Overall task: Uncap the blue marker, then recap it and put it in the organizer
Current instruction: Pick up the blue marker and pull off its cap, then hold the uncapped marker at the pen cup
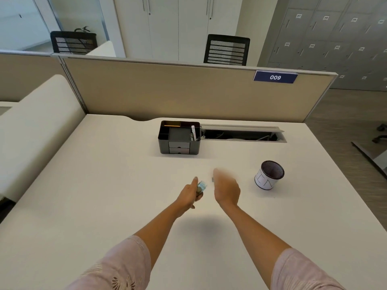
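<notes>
Head view: both bare forearms reach out over the pale tabletop (104,185), hands meeting a little below the middle of the frame.
Left hand (189,194): its fingers (200,195) are curled around a small bluish-grey thing, most likely the blue marker (201,186); only its upper end shows above the fist.
Right hand (227,188): smeared by motion, palm turned toward the left hand, just beside it but apart; whether its fingers pinch anything I cannot tell. A small grey fleck at its fingertips may be the cap, too blurred to say.
Marker axis: seems to run up and slightly right out of the left fist, pointing toward the right hand.
Nearer hand: the left already carries the marker; the right lies directly to its right in the frame.
Organizer (180,137): black, compartmented, well apart, above the hands near the frame's centre.
Mesh cup (269,174): right of the hands, empty-looking.
Step judged: uncapping or recapping, which one is unclear.
Risk: the blur hides the alignment of the cap.
</notes>
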A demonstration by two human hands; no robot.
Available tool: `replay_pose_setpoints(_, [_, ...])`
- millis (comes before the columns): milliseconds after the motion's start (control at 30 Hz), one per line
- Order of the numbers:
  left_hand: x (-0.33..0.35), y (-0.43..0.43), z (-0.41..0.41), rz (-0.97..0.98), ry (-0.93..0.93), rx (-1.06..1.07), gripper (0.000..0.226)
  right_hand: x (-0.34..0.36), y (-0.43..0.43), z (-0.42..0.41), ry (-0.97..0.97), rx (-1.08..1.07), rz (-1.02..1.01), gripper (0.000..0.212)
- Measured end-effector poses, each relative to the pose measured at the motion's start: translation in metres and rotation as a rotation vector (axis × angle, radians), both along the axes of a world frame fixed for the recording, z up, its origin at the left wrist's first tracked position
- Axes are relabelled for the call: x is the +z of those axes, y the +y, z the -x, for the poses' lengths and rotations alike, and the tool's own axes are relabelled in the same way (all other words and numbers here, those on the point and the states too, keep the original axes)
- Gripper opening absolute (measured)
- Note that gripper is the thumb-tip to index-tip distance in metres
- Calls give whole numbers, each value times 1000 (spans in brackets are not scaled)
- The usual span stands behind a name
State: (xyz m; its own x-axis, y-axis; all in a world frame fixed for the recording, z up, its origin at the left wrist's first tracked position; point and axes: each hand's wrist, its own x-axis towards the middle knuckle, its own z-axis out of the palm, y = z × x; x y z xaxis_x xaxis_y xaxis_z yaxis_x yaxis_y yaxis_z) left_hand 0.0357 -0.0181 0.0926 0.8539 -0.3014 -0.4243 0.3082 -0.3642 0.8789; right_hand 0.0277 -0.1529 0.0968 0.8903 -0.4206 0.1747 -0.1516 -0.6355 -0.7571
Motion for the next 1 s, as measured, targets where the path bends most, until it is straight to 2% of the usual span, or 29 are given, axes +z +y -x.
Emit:
replay_pose_setpoints(67, [-6,8,1,-10,-2,50,67,-10,-2,1,114,-14,-17,53])
replay_pose_setpoints(167, [-16,18,4,-42,7,89,72,-35,-6,9,335,96,-4,45])
replay_pose_setpoints(233, [-22,24,6,-77,-9,101,68,-51,-7,16,459,191,-23,40])
replay_pose_setpoints(333, [-34,32,11,-92,-67,122,55,-68,-4,26,541,321,-42,35])
replay_pose_setpoints(433, [-43,38,15,-103,-130,144,48,-78,3,32,528,384,-61,22])
replay_pose_setpoints(533, [-49,43,17,-108,-143,169,47,-82,10,33,467,354,-50,14])
replay_pose_setpoints(700, [-55,46,20,-97,-161,170,46,-86,9,36,461,331,32,23])
replay_pose_setpoints(867, [-57,44,18,-93,-175,153,45,-89,0,40,444,370,-42,27])
replay_pose_setpoints(1000, [-58,41,16,-88,-187,143,43,-90,-4,42,414,405,-178,28])
